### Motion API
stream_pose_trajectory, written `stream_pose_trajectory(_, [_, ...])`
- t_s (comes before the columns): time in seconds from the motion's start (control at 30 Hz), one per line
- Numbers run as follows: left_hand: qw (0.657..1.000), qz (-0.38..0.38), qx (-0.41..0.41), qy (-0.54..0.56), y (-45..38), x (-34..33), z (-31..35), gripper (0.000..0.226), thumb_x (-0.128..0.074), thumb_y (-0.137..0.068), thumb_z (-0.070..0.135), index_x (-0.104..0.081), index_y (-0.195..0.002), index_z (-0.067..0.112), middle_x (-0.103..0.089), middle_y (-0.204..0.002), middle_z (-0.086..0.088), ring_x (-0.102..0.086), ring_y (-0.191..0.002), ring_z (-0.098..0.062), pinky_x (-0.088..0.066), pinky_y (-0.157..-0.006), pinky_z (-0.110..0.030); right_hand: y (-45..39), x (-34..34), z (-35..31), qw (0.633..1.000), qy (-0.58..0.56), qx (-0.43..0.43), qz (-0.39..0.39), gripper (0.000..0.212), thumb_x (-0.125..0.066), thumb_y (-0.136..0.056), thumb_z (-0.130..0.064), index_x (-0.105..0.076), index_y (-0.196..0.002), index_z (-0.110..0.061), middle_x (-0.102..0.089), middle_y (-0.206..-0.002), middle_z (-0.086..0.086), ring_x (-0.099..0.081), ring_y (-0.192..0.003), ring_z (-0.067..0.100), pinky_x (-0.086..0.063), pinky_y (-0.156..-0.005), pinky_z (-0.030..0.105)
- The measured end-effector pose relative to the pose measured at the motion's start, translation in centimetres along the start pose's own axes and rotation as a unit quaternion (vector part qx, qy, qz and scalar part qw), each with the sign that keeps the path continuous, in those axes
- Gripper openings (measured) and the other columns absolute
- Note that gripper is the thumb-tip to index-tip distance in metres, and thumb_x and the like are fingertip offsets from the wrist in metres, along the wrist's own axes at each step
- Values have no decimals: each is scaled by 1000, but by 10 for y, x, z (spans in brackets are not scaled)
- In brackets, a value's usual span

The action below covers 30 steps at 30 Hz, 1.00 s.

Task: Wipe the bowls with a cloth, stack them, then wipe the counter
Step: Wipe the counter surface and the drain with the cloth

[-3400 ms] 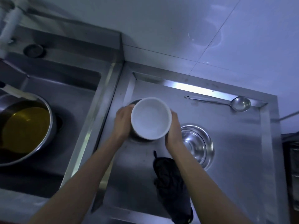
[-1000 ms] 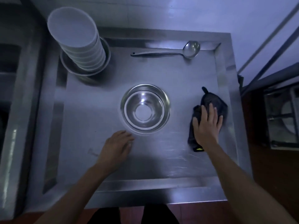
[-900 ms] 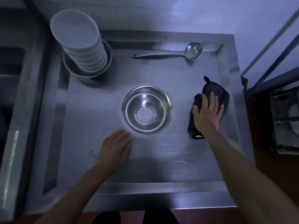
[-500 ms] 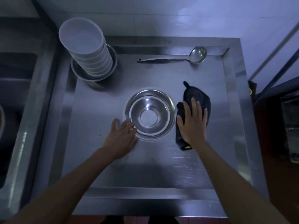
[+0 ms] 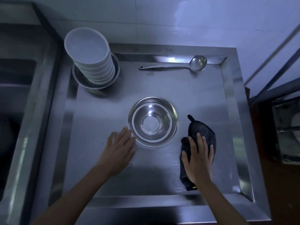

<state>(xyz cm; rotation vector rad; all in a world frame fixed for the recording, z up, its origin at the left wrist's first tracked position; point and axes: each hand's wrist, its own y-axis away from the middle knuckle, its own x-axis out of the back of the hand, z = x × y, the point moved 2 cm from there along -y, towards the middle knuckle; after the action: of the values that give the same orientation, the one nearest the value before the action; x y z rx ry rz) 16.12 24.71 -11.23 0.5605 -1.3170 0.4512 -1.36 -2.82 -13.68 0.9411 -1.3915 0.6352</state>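
At the far left a sink is seen beside the steel counter, separated from it by a raised rim. In the counter's back left corner a stack of white bowls is set inside a shallow metal bowl, the stack leaning slightly to the left. Nearer the front edge, left of centre, the left hand is laid flat on the counter with its fingers straight and spread; nothing is held, and the fingertips are placed just beside the rim of a metal bowl. That bowl is stood upright in the middle of the counter. Along the back edge, right of centre, a ladle is laid with its cup pointing to the right corner. Toward the front right, a dark cloth is spread on the counter, near the metal bowl but apart from it. The right hand is pressed flat on the cloth, fingers extended and slightly spread, not curled round it. Past the counter's right edge, a metal rack is partly seen.
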Motion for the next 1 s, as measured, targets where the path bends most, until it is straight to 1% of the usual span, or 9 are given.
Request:
stream_pose_trajectory(0.1, [998, 34, 18, 42, 24, 4, -14, 57, -21, -108, 43, -67, -129, 16, -56, -147, -9, -43, -143, -29, -30, -111, -50, -45, 10, -6, 999, -28, -36, 2, 63, -32, -97, -52, -34, -153, -24, -19, -166, 7, -15, -153, 29, -10, -123, 56])
stream_pose_trajectory(0.27, [996, 51, 41, 68, 53, 3, -27, 58, -23, -109, 45, -68, -130, 15, -57, -147, -8, -50, -139, -29, -34, -109, -45, -141, 17, -28, 996, -55, -70, 17, 63, -32, -101, -52, -22, -156, -25, -9, -168, 5, -7, -154, 27, -6, -123, 57])
stream_pose_trajectory(0.37, [997, 42, 31, 61, 62, 0, -26, 59, -22, -109, 44, -67, -131, 15, -57, -147, -9, -50, -139, -30, -34, -110, -46, -159, 17, -32, 997, -57, -58, 10, 63, -31, -101, -53, -19, -157, -27, -6, -168, 4, -5, -154, 27, -4, -123, 56])
stream_pose_trajectory(0.53, [997, 37, 15, 61, 66, -4, -11, 59, -22, -109, 43, -68, -131, 13, -60, -144, -10, -54, -135, -31, -36, -107, -44, -101, 20, 9, 998, -30, 46, 10, 60, -34, -101, -51, -26, -155, -25, -13, -167, 5, -13, -153, 29, -9, -123, 55])
stream_pose_trajectory(0.67, [990, 36, 45, 126, 71, 1, 10, 61, -23, -108, 47, -70, -126, 13, -70, -127, -8, -66, -117, -29, -38, -98, -35, -22, 7, 40, 996, -40, -82, 7, 66, -28, -98, -54, -26, -156, -22, -13, -167, 7, -13, -153, 31, -12, -122, 58])
stream_pose_trajectory(0.77, [981, 41, 76, 176, 74, 7, 24, 44, -41, -103, 39, -70, -122, 11, -73, -115, -9, -68, -103, -30, -44, -90, -35, 14, -3, 15, 994, -44, -104, -10, 69, -30, -95, -53, -29, -155, -20, -12, -167, 12, -13, -153, 35, -12, -120, 62])
stream_pose_trajectory(0.83, [974, 42, 100, 200, 77, 9, 30, 41, -45, -98, 33, -71, -120, 9, -73, -114, -10, -69, -102, -31, -50, -89, -37, 27, -6, -22, 997, -52, -55, -6, 68, -39, -92, -52, -36, -153, -20, -17, -166, 14, -16, -152, 37, -11, -119, 62])
stream_pose_trajectory(0.9, [969, 40, 124, 210, 82, 12, 36, 44, -45, -97, 34, -71, -121, 8, -74, -115, -9, -69, -104, -30, -56, -88, -40, 43, -10, -65, 997, -62, 52, -6, 70, -47, -89, -50, -37, -153, -22, -19, -165, 15, -16, -152, 38, -12, -119, 64])
stream_pose_trajectory(1.0, [964, 38, 143, 221, 90, 14, 46, 48, -44, -98, 39, -72, -123, 8, -73, -117, -9, -68, -107, -28, -57, -91, -42, 70, -17, -98, 975, -61, 209, -50, 69, -48, -92, -48, -30, -155, -27, -7, -169, 8, -6, -154, 34, -14, -118, 64])
